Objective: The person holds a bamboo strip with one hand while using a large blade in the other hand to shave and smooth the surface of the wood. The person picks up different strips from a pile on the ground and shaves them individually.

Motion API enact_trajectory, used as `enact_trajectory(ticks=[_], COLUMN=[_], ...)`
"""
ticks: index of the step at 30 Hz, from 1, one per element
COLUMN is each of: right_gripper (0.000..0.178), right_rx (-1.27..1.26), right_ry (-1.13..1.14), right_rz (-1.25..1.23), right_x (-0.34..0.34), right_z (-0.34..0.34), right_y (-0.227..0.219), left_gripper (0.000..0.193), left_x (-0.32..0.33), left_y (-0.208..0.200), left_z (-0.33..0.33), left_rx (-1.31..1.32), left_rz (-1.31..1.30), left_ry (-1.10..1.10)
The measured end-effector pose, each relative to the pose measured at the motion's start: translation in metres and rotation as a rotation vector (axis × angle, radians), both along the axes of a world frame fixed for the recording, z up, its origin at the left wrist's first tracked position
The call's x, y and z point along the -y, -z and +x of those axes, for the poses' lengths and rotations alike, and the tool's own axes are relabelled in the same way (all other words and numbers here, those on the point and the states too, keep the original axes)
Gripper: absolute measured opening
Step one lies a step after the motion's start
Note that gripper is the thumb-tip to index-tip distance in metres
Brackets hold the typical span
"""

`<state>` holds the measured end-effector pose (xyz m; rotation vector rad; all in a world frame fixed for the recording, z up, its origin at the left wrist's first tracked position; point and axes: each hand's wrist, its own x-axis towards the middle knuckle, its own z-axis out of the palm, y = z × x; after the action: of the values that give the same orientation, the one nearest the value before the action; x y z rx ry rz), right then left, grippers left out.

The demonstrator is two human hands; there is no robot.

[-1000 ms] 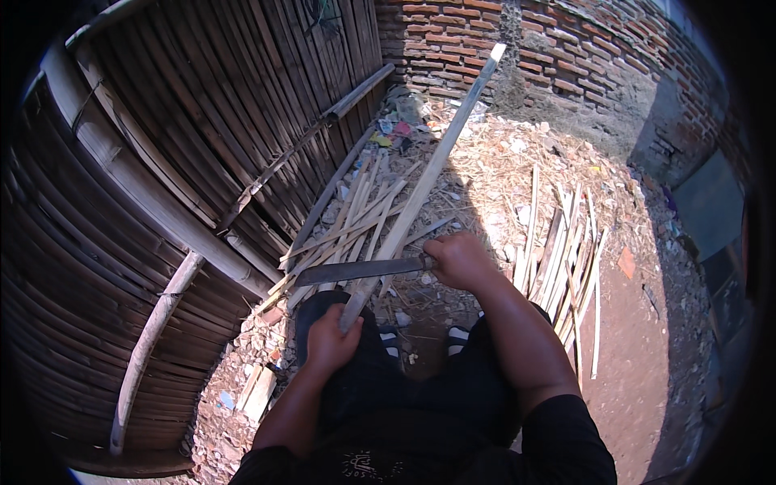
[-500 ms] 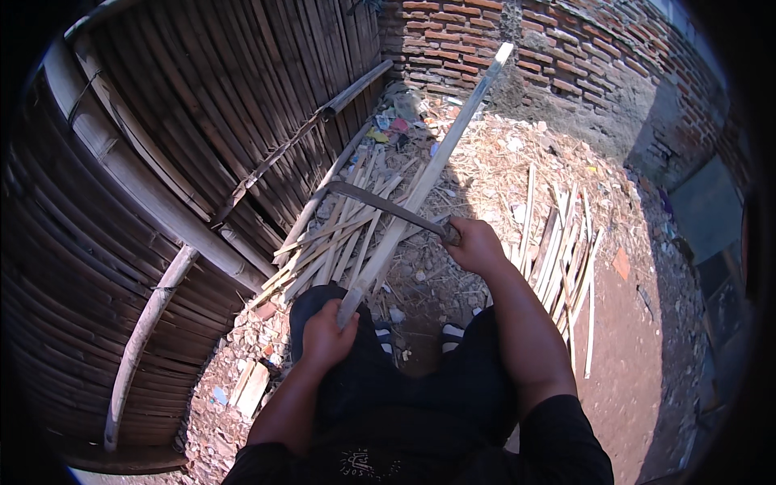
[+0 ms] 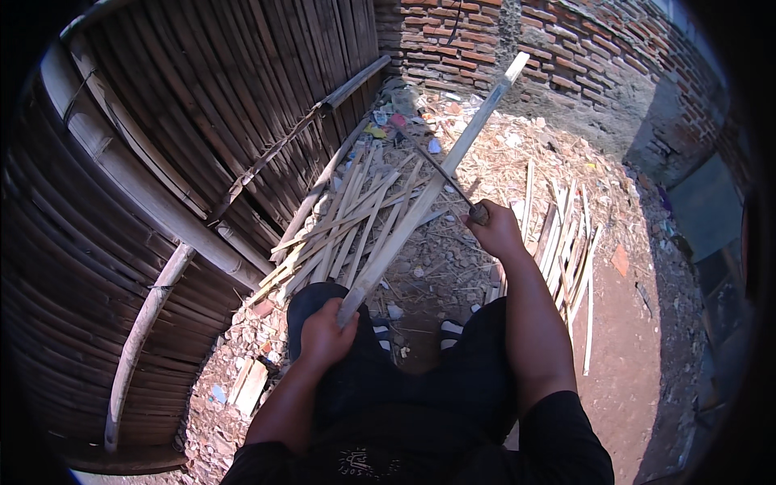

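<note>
My left hand (image 3: 325,333) grips the near end of a long pale bamboo slat (image 3: 436,178) that slants up and away toward the brick wall. In my right hand (image 3: 495,229) is the handle of a long dark knife (image 3: 440,168). Its blade reaches forward and left, crossing the slat about halfway along. Below the slat, on the ground, lies a pile of split bamboo strips (image 3: 356,218).
A woven bamboo fence (image 3: 202,137) with thick poles stands on the left. A brick wall (image 3: 566,56) closes the far side. More bamboo strips (image 3: 566,234) lie to the right on dirt strewn with shavings and litter. My sandalled feet (image 3: 449,330) rest below.
The knife blade has swung from lying across the slat near my hands to pointing up along it. My right hand has moved forward and right.
</note>
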<state>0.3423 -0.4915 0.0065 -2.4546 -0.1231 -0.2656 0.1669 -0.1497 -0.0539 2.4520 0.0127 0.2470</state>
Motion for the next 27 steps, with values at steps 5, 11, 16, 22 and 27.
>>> enact_trajectory(ticks=[5,11,16,22,27], right_gripper=[0.033,0.031,0.028,0.044,0.032], right_rx=[0.047,0.151,0.056,0.018,0.049], right_ry=[-0.205,-0.583,-0.361,0.017,-0.229], right_rz=[-0.119,-0.421,-0.228,0.011,-0.159], right_x=[-0.020,-0.058,-0.038,0.007,-0.022], right_z=[-0.012,-0.025,-0.012,0.007,-0.010], right_y=[-0.004,0.011,0.003,0.011,0.006], left_gripper=[0.036,0.036,0.037,0.038,0.037], left_x=[-0.002,-0.006,-0.010,-0.003,-0.003], left_y=[0.003,-0.002,0.003,-0.001,0.002], left_z=[-0.001,0.000,-0.002,0.001,0.001], left_rx=[0.030,-0.010,0.026,0.018,0.040], left_rz=[-0.041,-0.057,-0.051,-0.050,-0.068], left_ry=[0.005,-0.002,0.002,0.014,-0.013])
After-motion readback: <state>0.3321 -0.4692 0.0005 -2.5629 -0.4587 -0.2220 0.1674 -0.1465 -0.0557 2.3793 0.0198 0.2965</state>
